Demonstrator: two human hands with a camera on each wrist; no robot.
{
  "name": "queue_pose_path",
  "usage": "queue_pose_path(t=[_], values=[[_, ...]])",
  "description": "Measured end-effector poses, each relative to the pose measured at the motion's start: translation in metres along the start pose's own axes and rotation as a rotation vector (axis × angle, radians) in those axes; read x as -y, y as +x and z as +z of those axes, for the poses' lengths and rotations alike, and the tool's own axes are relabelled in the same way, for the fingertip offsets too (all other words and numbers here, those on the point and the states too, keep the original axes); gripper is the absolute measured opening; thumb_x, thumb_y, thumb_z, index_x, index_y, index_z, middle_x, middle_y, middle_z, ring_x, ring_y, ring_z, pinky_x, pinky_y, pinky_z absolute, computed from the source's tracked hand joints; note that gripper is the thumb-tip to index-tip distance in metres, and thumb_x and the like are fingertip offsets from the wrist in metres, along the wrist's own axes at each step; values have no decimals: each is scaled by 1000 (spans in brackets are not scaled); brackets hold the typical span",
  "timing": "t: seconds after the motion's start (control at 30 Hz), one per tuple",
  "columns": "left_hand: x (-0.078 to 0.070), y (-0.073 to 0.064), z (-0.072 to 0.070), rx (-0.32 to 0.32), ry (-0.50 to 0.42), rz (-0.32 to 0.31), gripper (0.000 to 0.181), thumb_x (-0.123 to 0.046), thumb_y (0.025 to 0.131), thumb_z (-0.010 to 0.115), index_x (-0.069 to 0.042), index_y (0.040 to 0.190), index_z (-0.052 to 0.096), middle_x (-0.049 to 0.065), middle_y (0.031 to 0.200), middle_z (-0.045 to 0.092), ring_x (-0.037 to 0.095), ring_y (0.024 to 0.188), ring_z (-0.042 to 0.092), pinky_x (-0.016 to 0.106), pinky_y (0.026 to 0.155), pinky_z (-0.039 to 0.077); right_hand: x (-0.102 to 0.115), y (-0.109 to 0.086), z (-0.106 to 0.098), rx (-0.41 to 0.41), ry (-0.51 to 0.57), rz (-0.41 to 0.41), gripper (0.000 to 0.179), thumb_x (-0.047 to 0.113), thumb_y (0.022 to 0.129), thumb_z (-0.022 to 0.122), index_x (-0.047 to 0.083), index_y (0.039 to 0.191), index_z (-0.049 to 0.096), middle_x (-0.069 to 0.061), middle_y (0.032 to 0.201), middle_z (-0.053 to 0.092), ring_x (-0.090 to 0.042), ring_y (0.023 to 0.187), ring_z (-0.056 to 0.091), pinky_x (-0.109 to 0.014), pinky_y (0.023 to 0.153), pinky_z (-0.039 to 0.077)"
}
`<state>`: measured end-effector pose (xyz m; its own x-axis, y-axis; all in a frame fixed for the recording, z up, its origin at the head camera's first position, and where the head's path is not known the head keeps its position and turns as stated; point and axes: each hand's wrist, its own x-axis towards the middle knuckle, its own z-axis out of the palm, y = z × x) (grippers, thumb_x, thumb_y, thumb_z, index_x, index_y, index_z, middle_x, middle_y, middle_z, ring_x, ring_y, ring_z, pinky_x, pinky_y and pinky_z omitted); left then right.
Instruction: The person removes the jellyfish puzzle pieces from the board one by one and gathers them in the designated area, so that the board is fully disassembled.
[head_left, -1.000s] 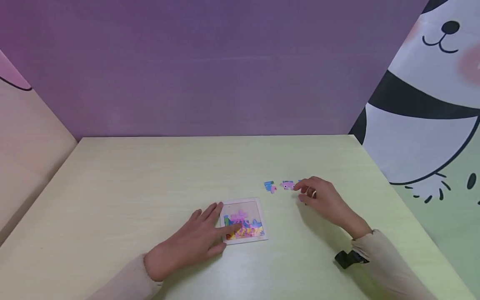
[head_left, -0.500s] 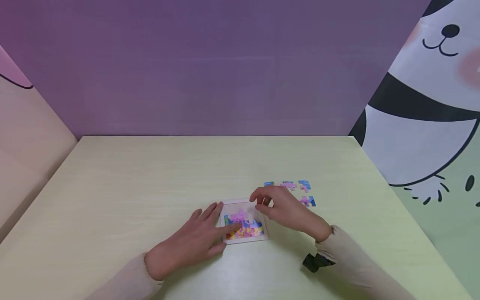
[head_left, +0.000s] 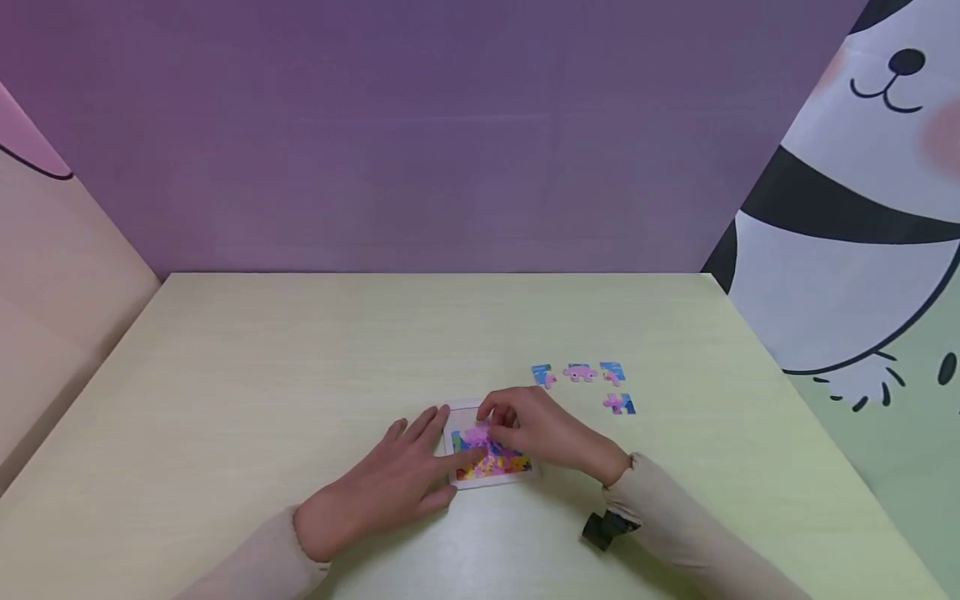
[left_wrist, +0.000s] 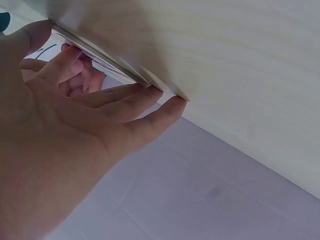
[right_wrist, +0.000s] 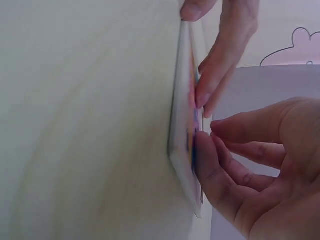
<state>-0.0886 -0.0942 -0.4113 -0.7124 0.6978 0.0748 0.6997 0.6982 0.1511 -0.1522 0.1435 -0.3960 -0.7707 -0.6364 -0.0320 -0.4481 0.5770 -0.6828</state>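
Observation:
A small jigsaw puzzle tray (head_left: 498, 482) with a white border lies on the table, its lower part filled with colourful pieces and its upper part bare. My left hand (head_left: 375, 498) lies along its left side, fingers extended. One finger reaches over the border onto the pink pieces, while other fingertips touch the edge, as the left wrist view shows. Above the tray's right half, my right hand (head_left: 543, 427) pinches a puzzle piece between thumb and fingers, mostly hidden by the fingertips. In the right wrist view the thumb (right_wrist: 212, 170) is right at the puzzle's surface.
Beyond the tray to the right lie several loose puzzle pieces: a blue corner piece (head_left: 541, 374), a pink one with eyes (head_left: 580, 373), another blue-pink piece (head_left: 612, 372) and one below (head_left: 619, 404). A purple wall (head_left: 435, 150) stands behind the table.
My right hand has moved left from the loose pieces to over the tray, uncovering the pieces on the right. The left hand has stayed in place on the tray.

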Motion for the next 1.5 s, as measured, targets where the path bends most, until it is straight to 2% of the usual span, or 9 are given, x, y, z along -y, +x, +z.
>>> queue_pose_path(t=[0.23, 0.43, 0.5, 0.6, 1.0, 1.23, 1.37, 1.5], values=[[-2, 1, -1, 4, 19, -7, 44, -32, 101, 50, -34, 145, 53, 30, 153, 35, 44, 141, 35, 63, 103, 37, 1, -1, 2, -5, -95, -6, 23, 2, 87, 74, 2, 109, 70, 0, 90, 61, -11, 81, 58, -23, 74, 52], [-1, 2, 1, 40, 45, -33, 53, -41, 101, 51, -16, 147, 47, 25, 156, 33, 41, 143, 34, 60, 105, 37, 5, -2, 2, 11, -119, 12, 26, 1, 84, 77, 2, 109, 69, -1, 91, 60, -10, 80, 58, -23, 74, 52], [-1, 2, 2, 60, 45, -43, 56, -44, 100, 51, -13, 147, 46, 24, 157, 32, 40, 143, 33, 59, 106, 36, 5, -3, 3, 15, -113, 16, 25, 1, 84, 77, 2, 108, 67, -2, 91, 60, -11, 80, 57, -23, 74, 51], [0, 2, 2, 65, 44, -45, 55, -44, 100, 51, -15, 147, 47, 23, 157, 33, 40, 143, 34, 59, 106, 37, 5, -3, 3, 17, -102, 16, 25, 1, 85, 77, 3, 107, 66, -2, 90, 60, -11, 80, 57, -23, 73, 51], [1, 2, 1, 17, 35, -15, 50, -43, 99, 55, -18, 142, 51, 25, 153, 38, 41, 140, 39, 58, 102, 40, 2, -4, 2, 13, -67, 1, 25, 2, 85, 76, 6, 106, 62, -1, 89, 59, -12, 80, 57, -24, 72, 51], [1, 3, 1, 17, 22, -12, 48, -42, 99, 55, -18, 141, 53, 26, 153, 38, 41, 140, 39, 59, 102, 40, 1, -6, 1, 10, -62, -2, 26, 3, 87, 75, 12, 106, 59, -3, 97, 57, -12, 81, 60, -26, 72, 52], [1, 3, 0, 11, 24, -8, 47, -42, 98, 56, -18, 139, 54, 26, 152, 39, 41, 139, 39, 59, 102, 41, 2, -5, 0, 33, -33, -13, 31, 1, 88, 73, 11, 108, 52, 0, 92, 63, -12, 77, 61, -27, 71, 52], [1, 3, 0, 10, 27, -10, 48, -42, 98, 57, -18, 140, 54, 26, 152, 39, 41, 139, 40, 58, 102, 41, 2, -5, 0, 51, -22, -27, 30, -1, 89, 71, 10, 106, 48, 3, 86, 61, -13, 76, 58, -27, 71, 52]])
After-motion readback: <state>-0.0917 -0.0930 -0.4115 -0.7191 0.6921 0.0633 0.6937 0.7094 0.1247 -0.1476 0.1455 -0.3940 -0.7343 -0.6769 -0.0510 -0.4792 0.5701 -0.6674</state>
